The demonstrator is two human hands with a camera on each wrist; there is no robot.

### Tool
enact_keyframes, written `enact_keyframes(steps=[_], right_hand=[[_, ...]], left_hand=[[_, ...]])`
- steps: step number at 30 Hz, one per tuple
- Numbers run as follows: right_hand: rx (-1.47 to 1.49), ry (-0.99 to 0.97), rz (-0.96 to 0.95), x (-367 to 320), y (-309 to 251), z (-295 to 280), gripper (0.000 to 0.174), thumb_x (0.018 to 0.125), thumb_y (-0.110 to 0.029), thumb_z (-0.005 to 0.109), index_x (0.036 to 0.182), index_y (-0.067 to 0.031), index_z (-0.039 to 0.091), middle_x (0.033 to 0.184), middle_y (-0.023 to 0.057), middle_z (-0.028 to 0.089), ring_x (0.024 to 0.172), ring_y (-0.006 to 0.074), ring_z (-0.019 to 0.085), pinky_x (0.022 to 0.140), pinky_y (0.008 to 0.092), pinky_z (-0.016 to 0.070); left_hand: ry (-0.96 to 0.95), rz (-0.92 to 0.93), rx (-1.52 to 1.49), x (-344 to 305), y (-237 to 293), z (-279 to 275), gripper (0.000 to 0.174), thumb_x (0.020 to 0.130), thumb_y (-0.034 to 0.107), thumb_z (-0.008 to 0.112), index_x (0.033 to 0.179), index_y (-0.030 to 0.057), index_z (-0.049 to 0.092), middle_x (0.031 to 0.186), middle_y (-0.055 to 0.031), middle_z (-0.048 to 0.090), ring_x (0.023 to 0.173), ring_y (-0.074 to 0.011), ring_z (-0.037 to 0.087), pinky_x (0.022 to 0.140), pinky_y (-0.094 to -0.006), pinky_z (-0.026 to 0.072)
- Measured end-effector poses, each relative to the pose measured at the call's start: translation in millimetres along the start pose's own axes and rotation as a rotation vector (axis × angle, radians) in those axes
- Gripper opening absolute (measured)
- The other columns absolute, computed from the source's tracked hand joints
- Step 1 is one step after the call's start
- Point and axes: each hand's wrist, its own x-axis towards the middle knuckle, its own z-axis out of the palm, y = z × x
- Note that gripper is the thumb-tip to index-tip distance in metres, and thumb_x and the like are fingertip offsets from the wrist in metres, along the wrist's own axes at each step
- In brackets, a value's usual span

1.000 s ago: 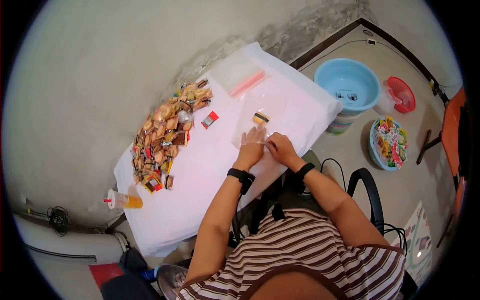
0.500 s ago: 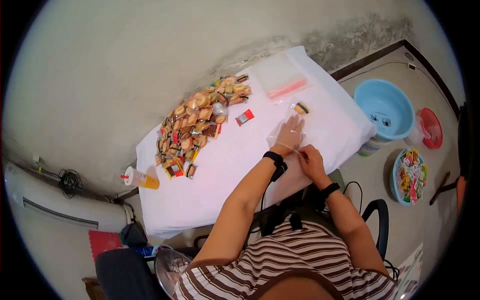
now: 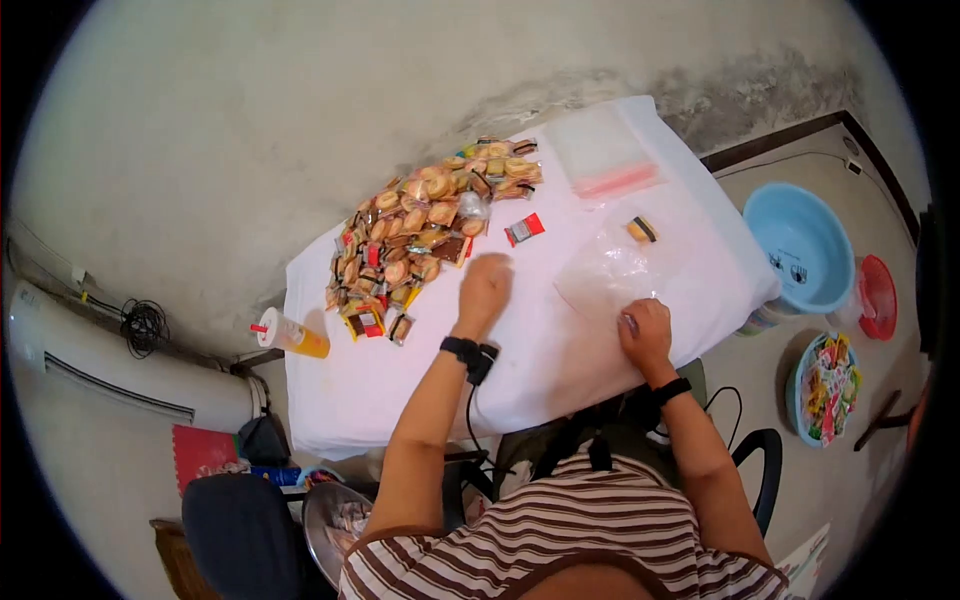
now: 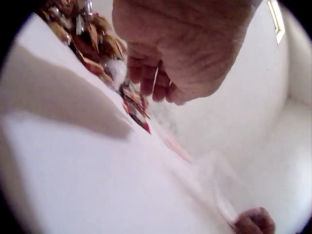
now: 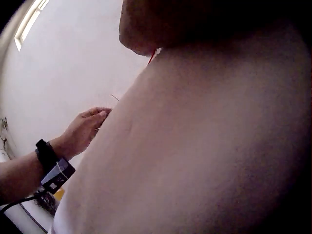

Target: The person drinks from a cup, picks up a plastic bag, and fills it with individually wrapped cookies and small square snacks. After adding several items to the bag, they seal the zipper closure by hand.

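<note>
Quickly: in the head view we see our left hand (image 3: 487, 285) over the counter (image 3: 370, 390), just beside the snack pile (image 3: 430, 230), with its fingers loosely curled. The left wrist view shows from below that it holds nothing. Our right hand (image 3: 645, 330) sits at the near edge of the clear bag (image 3: 605, 275), fingers curled onto it. One snack (image 3: 641, 229) lies inside at the bag's far end. The right wrist view is mostly blocked by the hand itself and shows only the left hand across.
</note>
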Motion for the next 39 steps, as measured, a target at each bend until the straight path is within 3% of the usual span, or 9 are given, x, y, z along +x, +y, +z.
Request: enact_keyframes(steps=[1,7,13,18,24,26,31,36,39], right_hand=[[0.003,-0.003,-0.005,-1,0,1,0.018,0.069,-0.006,0.065,0.084,-0.0078,0.057,0.084,0.0091,0.057,0.084,0.0284,0.054,0.076,0.0388,0.0393],[0.009,-0.023,-0.041,-3,0,0,0.019,0.068,-0.008,0.066,0.084,-0.0086,0.057,0.089,0.009,0.058,0.088,0.0289,0.055,0.078,0.0399,0.0395],[-0.016,-0.018,-0.052,-3,2,2,0.019,0.069,-0.008,0.065,0.086,-0.0082,0.056,0.09,0.0095,0.058,0.088,0.0287,0.055,0.077,0.0398,0.0397],[-0.031,-0.043,-0.068,-2,-1,0,0.018,0.07,-0.008,0.065,0.086,-0.0075,0.056,0.09,0.0099,0.057,0.088,0.0289,0.055,0.078,0.0398,0.0397],[-0.026,-0.051,-0.066,-1,-2,-1,0.017,0.07,-0.008,0.064,0.085,-0.007,0.057,0.09,0.0105,0.057,0.088,0.0294,0.054,0.078,0.04,0.0395],[-0.04,-0.049,-0.072,-1,-4,-1,0.016,0.07,-0.008,0.064,0.085,-0.0071,0.057,0.09,0.0105,0.057,0.088,0.0293,0.054,0.078,0.0399,0.0394],[-0.051,-0.068,-0.049,-1,-5,-1,0.013,0.071,-0.009,0.062,0.083,-0.0077,0.057,0.09,0.0095,0.057,0.089,0.0289,0.054,0.079,0.0394,0.0388],[-0.053,-0.064,-0.064,1,-7,-1,0.012,0.072,-0.009,0.062,0.082,-0.0078,0.056,0.09,0.0093,0.057,0.088,0.0288,0.053,0.079,0.039,0.0386],[-0.058,-0.066,-0.068,2,-9,-1,0.012,0.072,-0.009,0.062,0.082,-0.0075,0.056,0.089,0.0094,0.057,0.088,0.0288,0.053,0.078,0.0388,0.0387]], left_hand=[[0.049,-0.065,0.11,7,-10,-6,0.023,0.081,0.011,0.057,0.103,0.0044,0.06,0.112,-0.0185,0.056,0.102,-0.0363,0.051,0.089,-0.0423,0.0428],[0.274,-0.109,0.317,43,-46,-11,0.035,0.075,0.006,0.062,0.109,0.0013,0.055,0.123,-0.0217,0.047,0.113,-0.0409,0.042,0.096,-0.0468,0.0354],[0.152,-0.147,0.236,23,-44,4,0.046,0.073,0.004,0.06,0.118,0.0005,0.05,0.133,-0.0235,0.039,0.121,-0.041,0.037,0.102,-0.047,0.0308],[0.259,-0.123,0.296,9,-61,-21,0.055,0.073,0.008,0.063,0.124,0.0011,0.046,0.14,-0.0242,0.031,0.129,-0.0412,0.028,0.107,-0.0489,0.024],[0.369,-0.47,0.534,2,-84,-72,0.071,0.076,0.017,0.066,0.137,0.0011,0.033,0.143,-0.0214,0.029,0.132,-0.0381,0.026,0.108,-0.0532,0.0166],[0.165,-0.658,0.461,-1,-104,-75,0.074,0.077,0.02,0.066,0.139,0.0015,0.028,0.142,-0.0215,0.029,0.132,-0.0367,0.027,0.107,-0.0531,0.0176],[0.232,-0.45,0.433,-15,-99,-71,0.067,0.076,0.013,0.064,0.134,0.0002,0.033,0.131,-0.0238,0.039,0.12,-0.039,0.039,0.099,-0.046,0.0332],[0.229,-0.297,0.308,-34,-77,-66,0.066,0.073,0.01,0.065,0.132,-0.0005,0.037,0.129,-0.024,0.04,0.115,-0.0413,0.041,0.098,-0.0461,0.0359],[0.04,-0.286,0.221,-48,-60,-65,0.062,0.074,0.015,0.065,0.13,0.0021,0.041,0.131,-0.0231,0.041,0.117,-0.0424,0.04,0.099,-0.045,0.0361]])
